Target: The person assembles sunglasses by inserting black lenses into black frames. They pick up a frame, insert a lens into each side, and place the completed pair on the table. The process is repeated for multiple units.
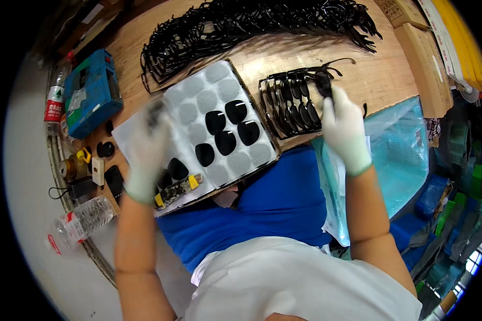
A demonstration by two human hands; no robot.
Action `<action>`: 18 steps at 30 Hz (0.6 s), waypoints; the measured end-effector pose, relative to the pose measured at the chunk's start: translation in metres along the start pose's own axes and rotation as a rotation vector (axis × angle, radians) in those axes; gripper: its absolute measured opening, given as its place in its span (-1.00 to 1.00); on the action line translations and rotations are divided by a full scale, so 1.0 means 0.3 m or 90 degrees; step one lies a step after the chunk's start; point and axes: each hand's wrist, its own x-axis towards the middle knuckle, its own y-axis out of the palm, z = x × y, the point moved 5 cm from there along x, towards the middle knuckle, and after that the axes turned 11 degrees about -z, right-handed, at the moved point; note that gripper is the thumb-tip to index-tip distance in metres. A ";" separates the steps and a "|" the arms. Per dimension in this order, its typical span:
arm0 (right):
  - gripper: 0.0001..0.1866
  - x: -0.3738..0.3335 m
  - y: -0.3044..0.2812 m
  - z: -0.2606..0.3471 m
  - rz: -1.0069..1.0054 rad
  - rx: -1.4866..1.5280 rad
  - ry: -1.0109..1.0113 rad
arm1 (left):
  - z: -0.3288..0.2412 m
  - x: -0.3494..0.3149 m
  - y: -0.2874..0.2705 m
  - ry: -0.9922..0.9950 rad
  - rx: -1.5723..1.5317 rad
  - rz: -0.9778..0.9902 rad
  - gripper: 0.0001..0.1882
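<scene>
My right hand, in a white glove, pinches a black pair of sunglasses at the end of a row of similar dark glasses frames. Motion smears my gloved left hand, which is over the left side of a tray with pale round pads. A blurred dark thing shows at its fingertips; its kind and the fingers' grip are unclear. Several black lenses lie on the pads right of that hand. Nearer me, a dark strip with yellow ends lies across the tray, beside another lens.
A long heap of black glasses frames spans the table's far side. At left are a blue box, two plastic bottles and small tools. Cardboard boxes stand at right, above a crate under blue plastic film.
</scene>
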 end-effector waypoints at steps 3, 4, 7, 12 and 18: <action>-0.71 0.088 0.075 -0.148 0.031 -0.155 0.041 | 0.213 0.466 0.021 0.060 0.181 -0.152 -0.32; -0.71 0.113 0.104 -0.175 0.039 -0.209 0.045 | 0.256 0.552 0.055 -0.069 0.279 -0.127 -0.24; -0.61 0.100 0.173 -0.172 0.067 -0.126 0.036 | 0.567 0.666 0.123 -0.214 0.302 0.065 -0.39; -0.62 0.054 0.117 -0.006 -0.098 -0.143 -0.151 | 0.523 0.668 0.067 -0.303 0.140 -0.024 -0.80; -0.74 -0.184 0.341 0.412 0.136 0.109 -0.343 | 0.260 0.499 -0.163 -0.372 -0.391 -0.240 -0.88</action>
